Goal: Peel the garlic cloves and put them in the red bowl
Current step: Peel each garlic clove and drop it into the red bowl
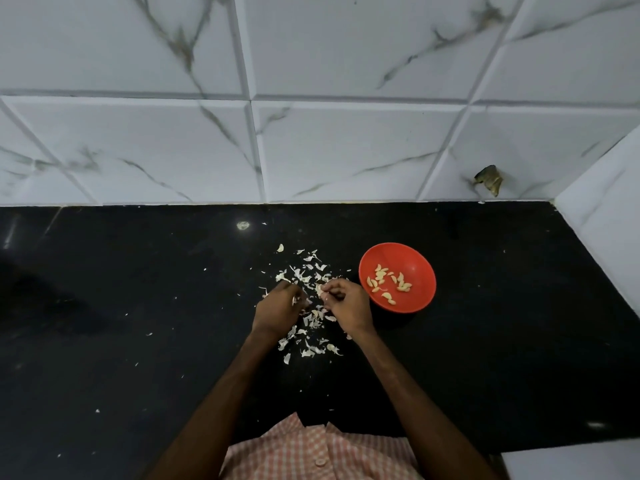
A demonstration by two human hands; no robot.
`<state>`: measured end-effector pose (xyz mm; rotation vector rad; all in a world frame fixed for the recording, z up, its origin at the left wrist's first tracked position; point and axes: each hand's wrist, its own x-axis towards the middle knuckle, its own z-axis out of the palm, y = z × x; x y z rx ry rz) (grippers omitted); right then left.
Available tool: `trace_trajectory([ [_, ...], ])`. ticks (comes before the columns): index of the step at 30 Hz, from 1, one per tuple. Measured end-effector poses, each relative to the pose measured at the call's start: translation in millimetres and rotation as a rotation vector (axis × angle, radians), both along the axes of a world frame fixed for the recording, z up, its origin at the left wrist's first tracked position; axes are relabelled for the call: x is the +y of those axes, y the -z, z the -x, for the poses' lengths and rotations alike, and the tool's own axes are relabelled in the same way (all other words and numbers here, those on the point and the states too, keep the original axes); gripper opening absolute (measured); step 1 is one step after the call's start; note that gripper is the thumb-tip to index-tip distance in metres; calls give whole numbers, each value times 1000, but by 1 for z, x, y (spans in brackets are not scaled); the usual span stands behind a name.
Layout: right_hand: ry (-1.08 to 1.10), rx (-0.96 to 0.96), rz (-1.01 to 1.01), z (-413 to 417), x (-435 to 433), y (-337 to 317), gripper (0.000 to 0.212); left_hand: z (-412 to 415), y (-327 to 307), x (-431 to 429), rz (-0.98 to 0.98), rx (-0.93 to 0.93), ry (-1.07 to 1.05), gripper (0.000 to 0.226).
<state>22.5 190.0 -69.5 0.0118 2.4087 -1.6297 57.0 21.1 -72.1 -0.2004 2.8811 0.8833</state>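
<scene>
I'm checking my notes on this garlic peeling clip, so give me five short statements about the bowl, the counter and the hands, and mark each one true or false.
1. The red bowl holds peeled garlic cloves. True.
2. The bowl sits on the person's left side. False: it sits to the right of the right hand.
3. Garlic skins lie scattered on the black counter. True.
4. The right hand is reaching into the bowl. False: it is beside the bowl, over the skins, close to the left hand.
5. Both hands lie flat and open. False: each has curled fingers pinching a small pale garlic piece; whether it is clove or skin is too small to tell.
</scene>
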Motion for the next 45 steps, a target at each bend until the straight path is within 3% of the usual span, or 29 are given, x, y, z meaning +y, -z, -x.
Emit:
trace_trajectory([
  [3,-26,59,-76,1,-1,-3,11,2,-8,8,-66,35,-28,23],
  [14,-225,325,-262,-3,-9,-15,11,4,-16,14,-403,-119,-46,37],
  [23,-282,434,-332,1,-11,-14,8,1,-16,17,-361,-104,27,25],
  [31,-151,432,-142,-10,-16,-10,18,-5,-11,20,-441,-31,-62,32],
  [36,-44,246,126,-11,-14,-11,17,-6,-16,17,-574,-10,-131,31],
  [42,-8,87,324,-9,-14,-13,22,-6,-11,16,-543,32,-82,44],
  [45,6,28,413,-10,-14,-13,19,-9,-16,17,-559,66,-104,36],
])
